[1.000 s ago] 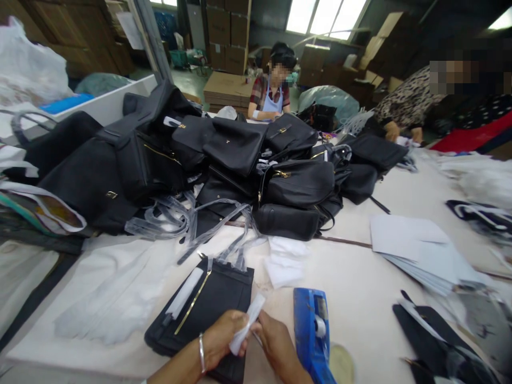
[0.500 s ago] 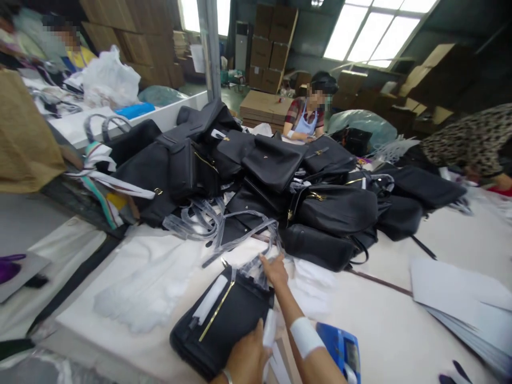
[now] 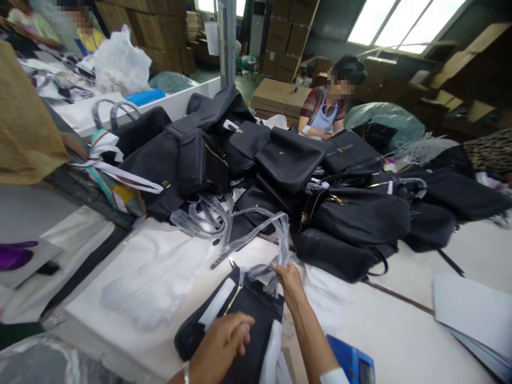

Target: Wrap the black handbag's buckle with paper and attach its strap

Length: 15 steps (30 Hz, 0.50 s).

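A black bag (image 3: 262, 304) with a gold zipper (image 3: 233, 301) lies on the white table right in front of me. White paper wraps sit along its sides. My right hand (image 3: 290, 280) is closed on a plastic-wrapped strap (image 3: 283, 240) at the bag's top end. That strap loops up and away toward the pile behind. Over the bag's front, my left hand (image 3: 224, 341) has loosely bent fingers, slightly apart, with nothing visible in them. It covers part of the zipper; whether it touches the bag I cannot tell.
Black bags (image 3: 296, 160) are heaped across the table behind. A blue device (image 3: 352, 360) lies right of my right forearm, and white sheets (image 3: 472, 298) are stacked farther right. Thin white wrapping (image 3: 148, 288) spreads at left. Across the heap sits a person in an apron (image 3: 326, 114).
My left hand has lifted from the bag's lower right side and moved left over the zipper. My right hand now grips the wrapped strap slightly farther right. The view has shifted somewhat.
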Available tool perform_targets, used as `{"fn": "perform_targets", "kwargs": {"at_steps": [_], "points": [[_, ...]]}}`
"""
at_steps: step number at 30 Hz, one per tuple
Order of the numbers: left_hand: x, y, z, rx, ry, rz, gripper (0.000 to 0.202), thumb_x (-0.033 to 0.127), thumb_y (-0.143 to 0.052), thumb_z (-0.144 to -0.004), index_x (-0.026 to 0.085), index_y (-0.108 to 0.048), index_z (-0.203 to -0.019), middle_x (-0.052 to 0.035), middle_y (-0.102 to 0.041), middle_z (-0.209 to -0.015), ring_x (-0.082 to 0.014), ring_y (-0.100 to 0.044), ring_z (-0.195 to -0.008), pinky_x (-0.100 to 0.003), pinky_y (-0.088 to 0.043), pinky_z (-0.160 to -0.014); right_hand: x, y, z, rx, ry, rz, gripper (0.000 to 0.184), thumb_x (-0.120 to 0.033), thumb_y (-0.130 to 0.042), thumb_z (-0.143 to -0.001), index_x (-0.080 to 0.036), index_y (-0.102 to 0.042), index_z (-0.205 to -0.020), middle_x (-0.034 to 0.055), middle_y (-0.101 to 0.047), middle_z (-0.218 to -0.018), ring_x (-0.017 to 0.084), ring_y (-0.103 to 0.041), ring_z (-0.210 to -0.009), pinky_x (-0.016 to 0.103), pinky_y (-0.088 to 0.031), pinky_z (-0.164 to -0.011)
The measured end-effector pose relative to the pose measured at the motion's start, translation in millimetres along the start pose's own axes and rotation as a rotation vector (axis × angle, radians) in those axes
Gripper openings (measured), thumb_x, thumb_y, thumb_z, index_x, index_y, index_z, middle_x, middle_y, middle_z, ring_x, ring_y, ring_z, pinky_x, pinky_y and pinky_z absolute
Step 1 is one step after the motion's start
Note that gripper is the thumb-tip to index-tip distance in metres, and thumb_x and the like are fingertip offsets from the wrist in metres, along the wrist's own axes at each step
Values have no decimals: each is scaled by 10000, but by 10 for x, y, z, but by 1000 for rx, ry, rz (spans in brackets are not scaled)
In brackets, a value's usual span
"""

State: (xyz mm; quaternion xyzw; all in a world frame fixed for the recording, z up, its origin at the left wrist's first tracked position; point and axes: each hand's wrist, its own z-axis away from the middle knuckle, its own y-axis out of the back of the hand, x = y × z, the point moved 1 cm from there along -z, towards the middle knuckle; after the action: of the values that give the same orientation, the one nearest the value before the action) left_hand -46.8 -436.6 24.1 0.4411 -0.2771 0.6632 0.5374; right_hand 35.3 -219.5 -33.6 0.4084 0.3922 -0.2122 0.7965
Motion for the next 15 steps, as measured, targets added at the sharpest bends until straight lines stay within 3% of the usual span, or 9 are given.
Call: {"fn": "perform_targets", "kwargs": {"at_steps": [2,4,6,9,11,13,15], "points": [[142,179,-150,163,-3,158,430,466,-449,-892,194,-580,-1198,-76,-678,-970,-202,-634,-826,-292,-474,-728,-56,4,262,-106,98,-98,383,-339,-549,-796,-161,-566,-1134,65,-692,-993,217,-654,-874,328,-516,-779],[286,276,-350,237,-10,331,505,475,-557,-839,173,-532,-1244,-105,-649,-1115,-221,-609,-991,-313,-449,-861,-96,-53,536,-218,247,-52,300,-249,-562,-775,-196,-619,-1065,51,-689,-1000,229,-632,-924,367,-487,-844],[407,267,-529,153,17,510,531,483,-609,-803,154,-545,-1214,-123,-651,-1112,-235,-610,-997,-338,-445,-880,-96,-148,776,-292,420,137,307,-133,-530,-748,-214,-647,-1020,56,-681,-1019,254,-597,-996,432,-428,-927],[490,133,-622,-3,36,636,425,478,-601,-805,140,-616,-1062,-83,-682,-878,-208,-633,-807,-323,-470,-765,-47,-209,1039,-309,570,404,536,-15,-494,-662,-207,-606,-1149,94,-632,-1171,290,-504,-1170,513,-275,-1059],[456,35,-545,40,-28,544,330,460,-579,-815,145,-652,-878,-31,-637,-703,-169,-592,-669,-290,-453,-692,-39,-115,1191,-333,559,400,659,-14,-511,-648,-197,-518,-1281,120,-534,-1327,296,-410,-1281,513,-205,-1107],[366,-64,-395,102,-77,356,332,448,-547,-824,164,-632,-674,-10,-573,-585,-156,-533,-583,-282,-425,-628,-89,62,1351,-368,450,234,728,-87,-553,-708,-224,-370,-1399,114,-414,-1440,279,-343,-1340,490,-229,-1112],[266,-188,-236,64,-79,197,323,427,-552,-806,192,-614,-593,-28,-579,-567,-188,-538,-605,-308,-426,-630,-192,228,1497,-380,328,-6,858,-203,-613,-751,-272,-154,-1474,95,-331,-1493,257,-317,-1361,465,-292,-1091]]}}
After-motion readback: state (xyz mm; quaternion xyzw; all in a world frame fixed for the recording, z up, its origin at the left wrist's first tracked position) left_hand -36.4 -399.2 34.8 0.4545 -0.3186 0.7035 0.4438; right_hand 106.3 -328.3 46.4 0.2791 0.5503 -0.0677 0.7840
